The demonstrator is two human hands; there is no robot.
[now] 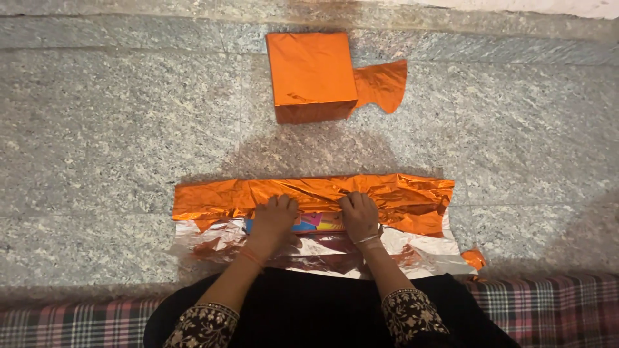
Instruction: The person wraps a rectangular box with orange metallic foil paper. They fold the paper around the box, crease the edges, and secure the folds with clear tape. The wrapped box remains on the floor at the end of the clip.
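A: Where's the foil sheet sitting from my view?

B: On the floor, long axis left-right, right under both hands. Left hand and right hand are equally near, fingers curled down pinching the orange edge over the colourful box.

A: And the wrapped box?

B: Well beyond, untouched.

A person in a black garment, its sleeves ending below the elbow in cuffs patterned with pale floral embroidery. The left hand, at seven o'clock, carries a thin orange thread at the wrist; the right hand, at five o'clock, wears slim silver-toned bangles.
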